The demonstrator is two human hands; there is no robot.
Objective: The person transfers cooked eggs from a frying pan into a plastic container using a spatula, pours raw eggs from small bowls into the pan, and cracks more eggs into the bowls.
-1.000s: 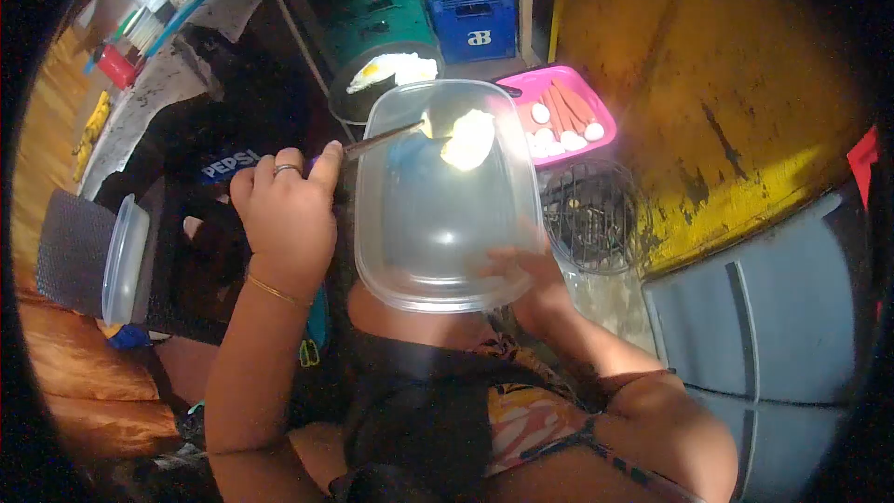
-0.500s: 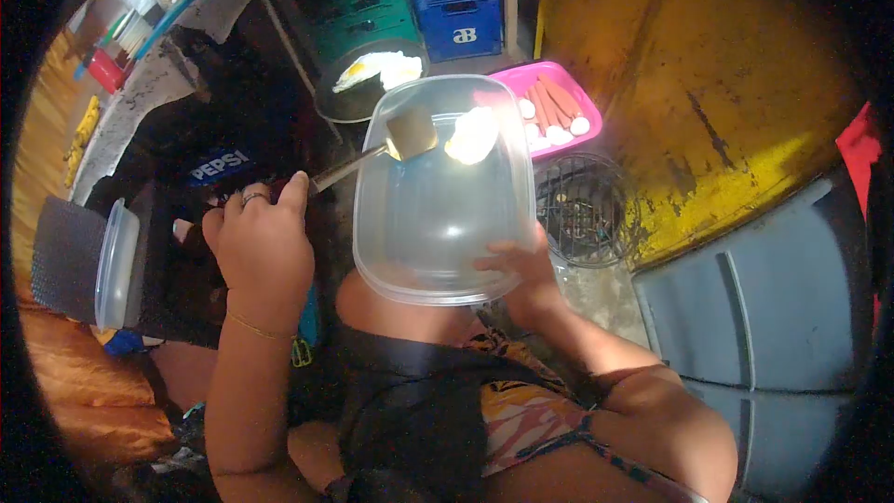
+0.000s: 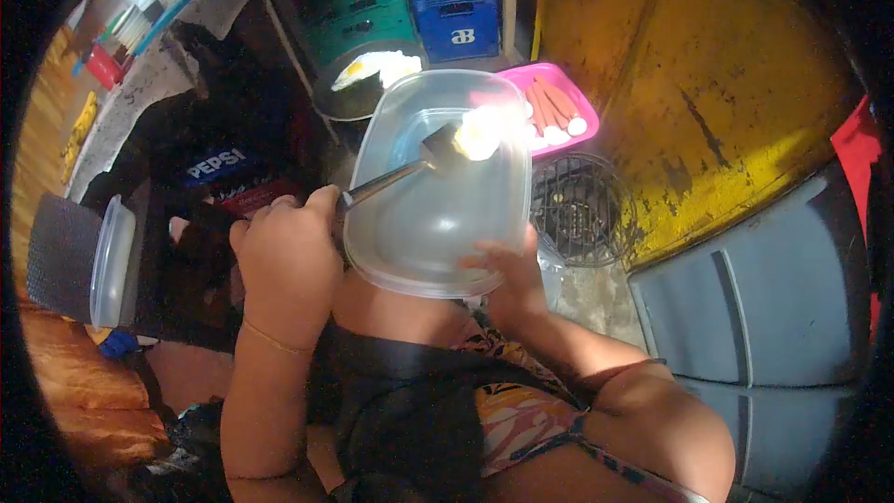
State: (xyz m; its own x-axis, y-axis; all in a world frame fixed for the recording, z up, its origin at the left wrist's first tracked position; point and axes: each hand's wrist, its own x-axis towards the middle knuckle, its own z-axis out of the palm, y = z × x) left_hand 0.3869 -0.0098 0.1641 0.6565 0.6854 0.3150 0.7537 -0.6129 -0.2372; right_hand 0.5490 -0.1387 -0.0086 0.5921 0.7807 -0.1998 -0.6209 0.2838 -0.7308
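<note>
My left hand (image 3: pixel 291 247) is closed around the handle of a metal spatula (image 3: pixel 386 180). The spatula's blade is inside a clear plastic food container (image 3: pixel 438 256), right beside a fried egg (image 3: pixel 478 134) that lies there in bright light. Whether blade and egg touch, I cannot tell. My right hand (image 3: pixel 507 270) grips the near right side of the container, partly seen through the plastic. Beyond the container, a frying pan (image 3: pixel 340 104) holds more fried egg (image 3: pixel 377 68). A pink tray (image 3: pixel 579 135) to its right carries several sausages (image 3: pixel 551 104) and round white pieces.
A round wire grill (image 3: pixel 582 210) sits right of the container. Blue (image 3: pixel 456 23) and green crates (image 3: pixel 358 5) stand behind. A yellow worn panel (image 3: pixel 717 112) and a grey cabinet (image 3: pixel 745 289) border the right. A lidded container (image 3: pixel 112 265) and Pepsi crate (image 3: pixel 216 166) are at left.
My left hand has moved right, bringing the spatula blade lower and closer to the fried egg in the container. The container has shifted slightly left, still in my right hand.
</note>
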